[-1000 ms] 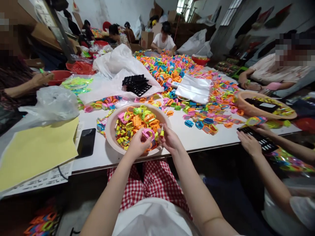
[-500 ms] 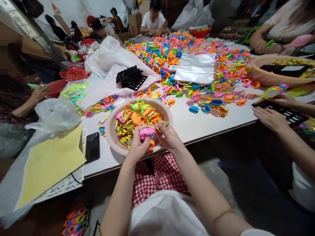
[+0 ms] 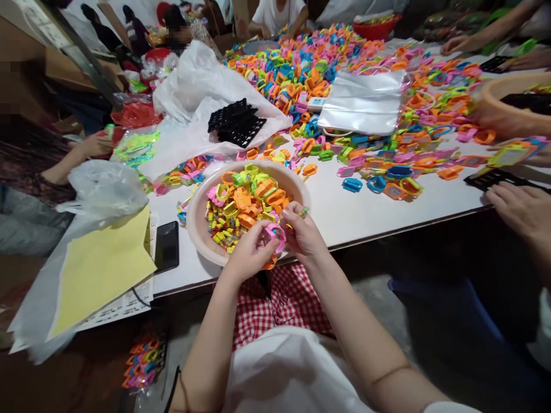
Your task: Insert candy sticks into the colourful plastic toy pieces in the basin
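Turned since half a second ago, the pink plastic ring-shaped piece (image 3: 282, 236) now shows its open loop, where before it showed more its side. It is over the near edge of the round pale pink plastic basin (image 3: 196, 235), between thumb and fingers of the left hand (image 3: 249, 252), a narrow pinch. The right hand (image 3: 305, 235) is just beside, its fingertips closed on a small greenish piece (image 3: 304, 211), too little visible to describe better.

As I judge, work on this piece is not yet finished, because both hands are occupied and the small piece is apart from the ring. Inside the basin many small yellow cylinders (image 3: 221, 236) and orange plastic pieces (image 3: 243, 198) lie loose, so much seems left; which of them are done I cannot tell.

Around, a black phone (image 3: 167, 245) and a yellow paper sheet (image 3: 105, 269) lie to the left. Beyond the basin are black grid trays (image 3: 236, 123) and a large multicoloured heap (image 3: 297, 74), with a silvery flat bag (image 3: 364, 106) upon it. Nothing visible blocks the hands, only the crowded basin leaves little room under them.
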`<state>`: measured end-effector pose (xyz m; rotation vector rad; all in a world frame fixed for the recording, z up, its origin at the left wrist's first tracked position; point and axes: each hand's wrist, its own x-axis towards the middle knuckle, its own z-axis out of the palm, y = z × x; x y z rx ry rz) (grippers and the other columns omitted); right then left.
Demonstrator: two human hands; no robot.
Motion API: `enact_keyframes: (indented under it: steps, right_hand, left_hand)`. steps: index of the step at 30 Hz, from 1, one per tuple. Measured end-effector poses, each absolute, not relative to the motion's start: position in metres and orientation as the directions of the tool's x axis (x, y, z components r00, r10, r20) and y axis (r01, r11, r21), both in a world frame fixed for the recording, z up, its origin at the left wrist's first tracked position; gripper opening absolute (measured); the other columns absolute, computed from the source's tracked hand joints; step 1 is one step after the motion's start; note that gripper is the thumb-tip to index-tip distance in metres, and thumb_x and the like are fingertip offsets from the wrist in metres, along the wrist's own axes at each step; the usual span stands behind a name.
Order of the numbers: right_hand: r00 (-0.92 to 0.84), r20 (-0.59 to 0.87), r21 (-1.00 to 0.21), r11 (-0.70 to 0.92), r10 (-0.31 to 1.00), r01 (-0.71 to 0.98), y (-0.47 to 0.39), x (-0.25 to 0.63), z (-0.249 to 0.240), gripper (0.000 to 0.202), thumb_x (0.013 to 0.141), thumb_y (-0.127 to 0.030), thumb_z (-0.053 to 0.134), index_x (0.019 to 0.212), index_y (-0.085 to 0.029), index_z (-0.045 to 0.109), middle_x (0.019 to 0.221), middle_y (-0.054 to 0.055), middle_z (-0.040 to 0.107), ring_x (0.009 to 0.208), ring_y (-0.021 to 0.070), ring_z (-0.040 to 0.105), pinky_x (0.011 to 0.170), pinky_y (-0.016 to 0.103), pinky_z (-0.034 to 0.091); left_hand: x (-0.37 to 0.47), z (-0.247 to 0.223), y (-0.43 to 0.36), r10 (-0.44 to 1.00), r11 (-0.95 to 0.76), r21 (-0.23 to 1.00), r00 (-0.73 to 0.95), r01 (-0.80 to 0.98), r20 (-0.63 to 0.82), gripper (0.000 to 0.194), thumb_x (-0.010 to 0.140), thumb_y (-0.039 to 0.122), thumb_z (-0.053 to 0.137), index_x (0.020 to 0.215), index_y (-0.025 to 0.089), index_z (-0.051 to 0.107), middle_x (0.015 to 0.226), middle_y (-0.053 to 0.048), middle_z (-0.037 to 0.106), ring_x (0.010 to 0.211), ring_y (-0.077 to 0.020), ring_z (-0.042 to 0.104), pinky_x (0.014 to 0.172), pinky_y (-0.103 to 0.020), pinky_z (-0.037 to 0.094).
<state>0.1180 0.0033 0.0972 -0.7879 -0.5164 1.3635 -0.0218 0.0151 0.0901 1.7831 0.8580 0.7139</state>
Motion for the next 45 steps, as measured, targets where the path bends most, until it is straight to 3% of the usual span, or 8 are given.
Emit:
enact_keyframes:
  steps: [6,13,23,29,40,45]
  right_hand:
    - [0.119,-0.168,-0.792,-0.062,0.979,-0.608,0.003,0.119,0.097,0.052,0.056,-0.053,0.077,0.058,-0.02,0.037,0.049,-0.007,0.038,0.042,0.0056,0.033,0.038,0.02,0.026]
    - [0.274,-0.219,-0.828,-0.029,0.936,-0.561,0.01,0.111,0.098,0.052,0.067,-0.054,0.068,0.054,-0.021,0.03,0.045,-0.006,0.029,0.042,0.0068,0.028,0.039,0.022,0.025]
    - [0.425,-0.167,-0.835,0.102,0.889,-0.541,0.012,0.104,0.096,0.051,0.078,-0.057,0.054,0.053,-0.021,0.028,0.046,-0.006,0.027,0.043,0.0075,0.029,0.041,0.022,0.027]
    - [0.46,-0.189,-0.837,0.103,0.868,-0.538,0.012,0.102,0.096,0.05,0.078,-0.054,0.055,0.052,-0.02,0.03,0.046,-0.006,0.029,0.043,0.0071,0.03,0.041,0.021,0.025]
    - [0.481,-0.167,-0.857,0.115,0.861,-0.503,0.012,0.101,0.096,0.051,0.08,-0.059,0.051,0.055,-0.021,0.028,0.045,-0.007,0.027,0.042,0.0074,0.029,0.041,0.022,0.026]
    - [0.445,-0.159,-0.853,0.105,0.881,-0.512,0.012,0.103,0.094,0.054,0.076,-0.065,0.054,0.055,-0.022,0.029,0.044,-0.007,0.028,0.039,0.0072,0.03,0.039,0.022,0.027]
  left_hand:
    - [-0.022,0.097,0.015,0.772,-0.315,0.91,0.631,0.269,0.08,0.031,0.085,0.041,0.052,0.105,0.017,0.052,0.091,-0.003,0.06,0.076,-0.0138,0.055,0.069,-0.024,0.044]
    - [-0.023,0.096,0.013,0.772,-0.405,0.847,0.625,0.344,0.115,0.033,0.085,0.042,0.052,0.107,0.018,0.053,0.095,-0.005,0.064,0.081,-0.0162,0.06,0.073,-0.026,0.045]
    - [-0.019,0.1,0.006,0.816,-0.496,0.682,0.558,0.538,0.154,0.036,0.083,0.044,0.054,0.11,0.02,0.055,0.104,-0.006,0.067,0.093,-0.0204,0.063,0.077,-0.029,0.046]
    - [-0.018,0.1,0.005,0.803,-0.534,0.635,0.571,0.559,0.173,0.035,0.083,0.043,0.054,0.11,0.02,0.055,0.106,-0.005,0.067,0.095,-0.02,0.064,0.078,-0.028,0.048]
    - [-0.016,0.109,-0.002,0.777,-0.617,0.432,0.597,0.658,0.2,0.036,0.085,0.04,0.05,0.113,0.018,0.056,0.104,-0.007,0.069,0.093,-0.0201,0.066,0.073,-0.026,0.05]
    - [-0.017,0.119,-0.006,0.757,-0.629,0.455,0.629,0.63,0.176,0.038,0.085,0.042,0.049,0.113,0.018,0.056,0.101,-0.007,0.069,0.087,-0.0202,0.066,0.071,-0.026,0.048]
